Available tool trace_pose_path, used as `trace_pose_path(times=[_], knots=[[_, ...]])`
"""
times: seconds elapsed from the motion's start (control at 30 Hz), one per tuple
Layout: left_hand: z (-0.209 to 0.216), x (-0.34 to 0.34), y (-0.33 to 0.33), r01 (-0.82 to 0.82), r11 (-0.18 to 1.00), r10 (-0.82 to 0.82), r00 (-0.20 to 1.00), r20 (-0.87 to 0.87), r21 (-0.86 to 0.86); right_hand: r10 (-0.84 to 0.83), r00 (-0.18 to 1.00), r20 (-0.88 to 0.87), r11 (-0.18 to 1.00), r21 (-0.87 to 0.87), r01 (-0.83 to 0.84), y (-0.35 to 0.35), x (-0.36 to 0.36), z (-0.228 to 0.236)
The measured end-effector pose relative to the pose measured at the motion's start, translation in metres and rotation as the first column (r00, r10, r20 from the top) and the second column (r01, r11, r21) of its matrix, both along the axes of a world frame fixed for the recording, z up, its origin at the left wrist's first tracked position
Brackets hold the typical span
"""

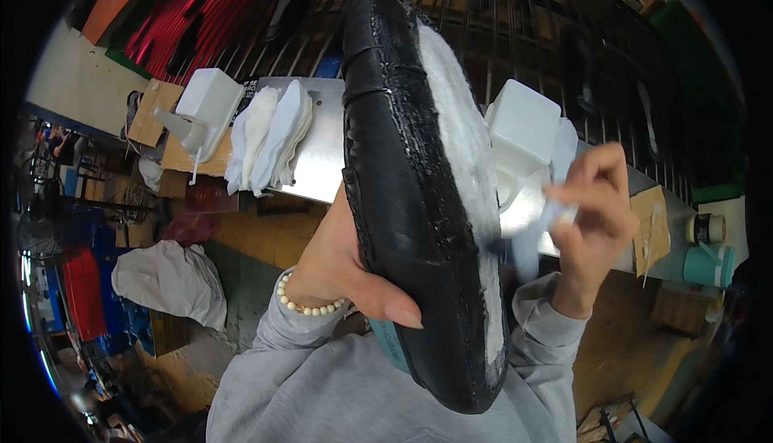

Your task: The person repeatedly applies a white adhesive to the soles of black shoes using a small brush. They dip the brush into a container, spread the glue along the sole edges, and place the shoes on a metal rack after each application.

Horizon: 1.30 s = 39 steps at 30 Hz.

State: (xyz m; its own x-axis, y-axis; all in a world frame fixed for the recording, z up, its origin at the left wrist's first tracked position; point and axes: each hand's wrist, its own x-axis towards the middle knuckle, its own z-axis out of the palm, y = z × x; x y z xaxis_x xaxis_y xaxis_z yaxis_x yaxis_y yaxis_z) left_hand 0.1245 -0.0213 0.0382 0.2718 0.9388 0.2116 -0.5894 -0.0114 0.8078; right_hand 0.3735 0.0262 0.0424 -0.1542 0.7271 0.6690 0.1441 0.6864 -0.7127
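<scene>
A black leather shoe upper point(403, 234) is tilted up in front of me, its underside turned to the right. A strip of white padding point(460, 129) runs along that underside, with shiny wet-looking black edges beside it. My left hand point(350, 278) grips the shoe from the left, the thumb across its side. Close to the shoe's right side, my right hand point(596, 218) is closed, its fingers bent and smeared by motion. Between it and the shoe is a pale blurred thing point(527, 246) whose kind I cannot make out.
White sole-shaped pads point(270, 133) lie stacked on a metal worktop point(318, 161). White plastic containers point(523, 117) stand on either side of the shoe. Behind runs a rack of metal bars point(459, 0) carrying dark shoes. A turquoise jug point(708, 264) sits at far right.
</scene>
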Motion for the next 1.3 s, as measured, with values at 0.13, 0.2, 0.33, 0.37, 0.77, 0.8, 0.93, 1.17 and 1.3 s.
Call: trace_pose_path(times=[0.13,0.2,0.33,0.37,0.77,0.8,0.93,1.17,1.3], knots=[[0.005,-0.003,-0.008,-0.133,0.971,0.137,0.991,0.007,-0.197,-0.066,0.998,-0.022,0.994,-0.085,0.064,-0.003,-0.005,-0.010],[0.006,-0.010,-0.012,-0.213,0.951,0.222,0.975,0.017,-0.223,0.025,1.000,-0.018,0.998,-0.060,-0.026,-0.011,0.002,-0.012],[0.005,-0.024,-0.010,-0.343,0.918,0.341,0.939,-0.047,-0.197,0.045,0.998,-0.054,0.998,-0.037,-0.047,-0.023,0.018,-0.009],[0.005,-0.025,-0.009,-0.353,0.916,0.349,0.936,-0.052,-0.191,-0.005,1.000,-0.002,0.999,-0.040,0.005,-0.025,0.019,-0.006],[0.022,-0.008,-0.012,-0.202,0.968,0.188,0.977,-0.104,-0.148,-0.172,0.982,0.078,0.980,0.118,0.162,0.007,-0.013,0.021],[0.021,-0.009,-0.013,-0.198,0.970,0.184,0.977,-0.109,-0.140,-0.119,0.991,0.056,0.985,0.132,0.110,0.008,-0.012,0.020],[0.011,-0.022,-0.014,-0.238,0.967,0.229,0.969,-0.098,-0.092,0.064,0.994,0.087,0.990,0.118,-0.074,0.005,0.002,0.013],[-0.003,-0.039,-0.015,-0.311,0.949,0.308,0.949,-0.073,-0.048,0.096,0.995,0.037,0.995,0.025,-0.097,-0.016,0.020,0.001],[0.007,-0.031,-0.017,-0.276,0.956,0.263,0.957,-0.123,-0.100,0.049,0.995,0.083,0.998,0.028,-0.052,-0.007,0.008,0.008]])
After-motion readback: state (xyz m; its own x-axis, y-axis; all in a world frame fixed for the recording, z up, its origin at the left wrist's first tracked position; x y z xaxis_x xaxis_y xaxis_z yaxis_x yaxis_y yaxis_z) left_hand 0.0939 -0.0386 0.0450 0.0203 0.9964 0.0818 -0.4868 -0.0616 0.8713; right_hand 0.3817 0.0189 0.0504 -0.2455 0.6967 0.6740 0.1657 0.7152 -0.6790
